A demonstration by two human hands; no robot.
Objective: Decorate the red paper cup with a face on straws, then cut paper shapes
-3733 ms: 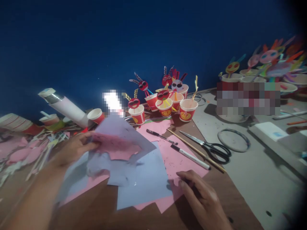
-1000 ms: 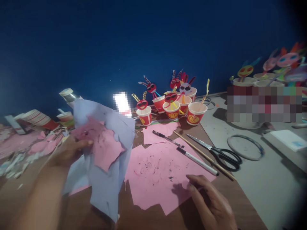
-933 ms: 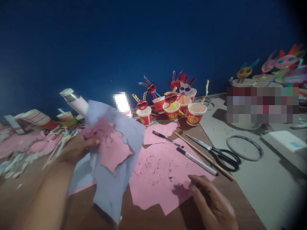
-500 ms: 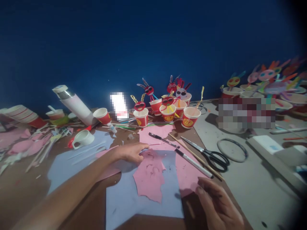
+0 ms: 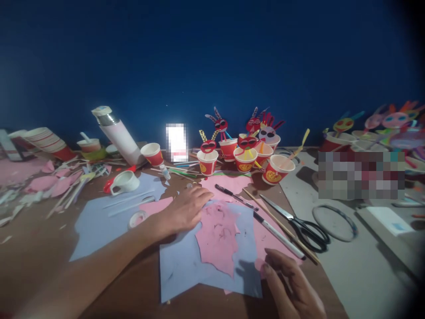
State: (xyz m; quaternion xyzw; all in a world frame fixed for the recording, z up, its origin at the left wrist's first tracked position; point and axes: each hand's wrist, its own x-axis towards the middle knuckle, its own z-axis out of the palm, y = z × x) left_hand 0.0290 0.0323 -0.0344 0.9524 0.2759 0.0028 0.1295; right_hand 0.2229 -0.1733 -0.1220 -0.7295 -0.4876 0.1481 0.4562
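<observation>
My left hand [image 5: 186,209] lies palm down with its fingers stretched out, at the upper left edge of a torn pink paper piece [image 5: 217,241]. That piece rests on a blue paper sheet [image 5: 186,274]. Lower right, my right hand [image 5: 294,283] pinches a small rounded pink paper piece [image 5: 260,265] between thumb and fingers, above the table. Beyond the hands lie a black pen [image 5: 232,195], a white marker with a black cap [image 5: 279,235], a thin wooden stick [image 5: 299,246] and black-handled scissors [image 5: 299,226]. A roll of tape [image 5: 137,219] sits beside my left forearm.
Red paper cups [image 5: 207,164] with paper-faced figures stand along the blue wall. A thermos [image 5: 117,137] leans at the back left, near a white mug [image 5: 125,182]. Paper scraps [image 5: 56,181] clutter the left. A dark ring [image 5: 334,223] lies right of the scissors.
The view has swung left. My left hand's fingers, curled before, are now stretched out flat. The small pink piece in my right hand now shows plainly.
</observation>
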